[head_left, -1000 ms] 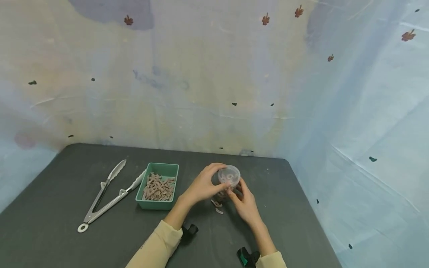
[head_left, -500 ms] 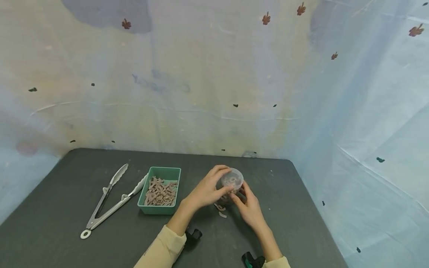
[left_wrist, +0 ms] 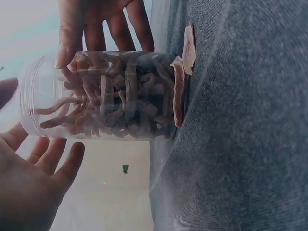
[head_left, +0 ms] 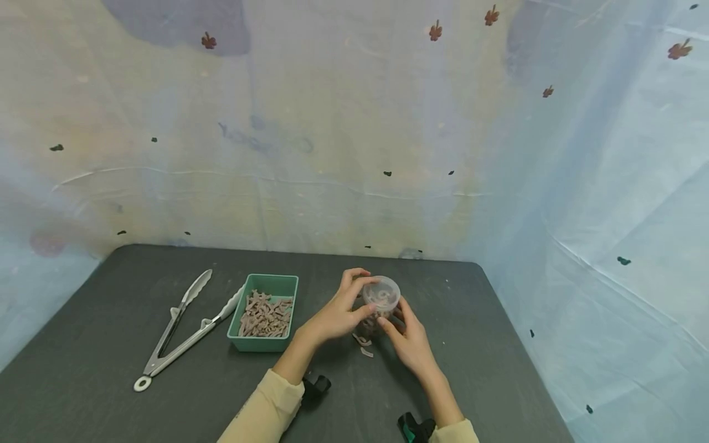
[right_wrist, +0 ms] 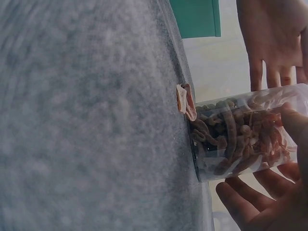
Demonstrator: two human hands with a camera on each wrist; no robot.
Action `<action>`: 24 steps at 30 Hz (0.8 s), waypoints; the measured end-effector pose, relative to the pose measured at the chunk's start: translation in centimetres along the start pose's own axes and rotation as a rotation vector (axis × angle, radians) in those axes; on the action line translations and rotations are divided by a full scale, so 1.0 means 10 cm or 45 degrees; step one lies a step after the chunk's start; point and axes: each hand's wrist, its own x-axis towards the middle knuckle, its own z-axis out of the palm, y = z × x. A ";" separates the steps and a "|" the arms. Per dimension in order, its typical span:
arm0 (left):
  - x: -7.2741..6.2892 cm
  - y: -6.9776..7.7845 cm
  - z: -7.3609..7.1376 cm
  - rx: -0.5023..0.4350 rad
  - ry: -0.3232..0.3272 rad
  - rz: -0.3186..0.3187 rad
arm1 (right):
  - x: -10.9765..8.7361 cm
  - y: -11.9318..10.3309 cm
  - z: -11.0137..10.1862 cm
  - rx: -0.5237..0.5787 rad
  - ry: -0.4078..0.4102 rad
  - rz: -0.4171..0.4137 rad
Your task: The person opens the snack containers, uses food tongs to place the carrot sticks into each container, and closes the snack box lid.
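Note:
A clear plastic jar (left_wrist: 106,96) of brownish dried strips stands upright on the dark table. Its translucent round lid (head_left: 382,292) sits on the mouth. My left hand (head_left: 338,314) holds the lid's left side, thumb at the front edge and fingers behind. Wrapped around the jar's body from the right is my right hand (head_left: 410,344), its thumb across the front. Loose strips (right_wrist: 186,102) lie on the table against the foot of the jar, with another strip (head_left: 367,352) just in front.
To the left, a green rectangular tray (head_left: 257,344) holds a heap of similar strips. Metal tongs (head_left: 183,338) lie spread beside it, one tip against the tray. A patterned plastic sheet (head_left: 310,154) hangs behind the table and along its right side.
My left fingers have shifted on the lid, with the fingertips raised a little and uncovering more of its top. My right hand keeps its hold, and the jar stays in place.

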 end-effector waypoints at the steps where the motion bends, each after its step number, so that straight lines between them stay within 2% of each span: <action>1: 0.00 0.01 0.00 0.007 0.015 -0.015 | 0.00 0.00 0.00 -0.005 0.000 0.006; 5: 0.01 0.02 0.02 0.053 0.056 -0.029 | 0.02 0.02 0.00 -0.014 0.000 0.017; 9: 0.01 -0.01 0.04 0.073 0.071 0.006 | 0.02 0.04 0.01 -0.034 0.000 0.008; 13: 0.00 -0.02 0.02 0.075 0.028 0.037 | 0.02 0.05 0.01 -0.041 0.005 -0.010; 18: -0.01 0.00 0.00 0.011 -0.009 0.047 | 0.02 0.05 0.01 -0.038 0.008 -0.020; 24: 0.00 0.03 0.04 0.076 0.105 -0.007 | 0.02 0.05 0.01 -0.041 -0.003 -0.011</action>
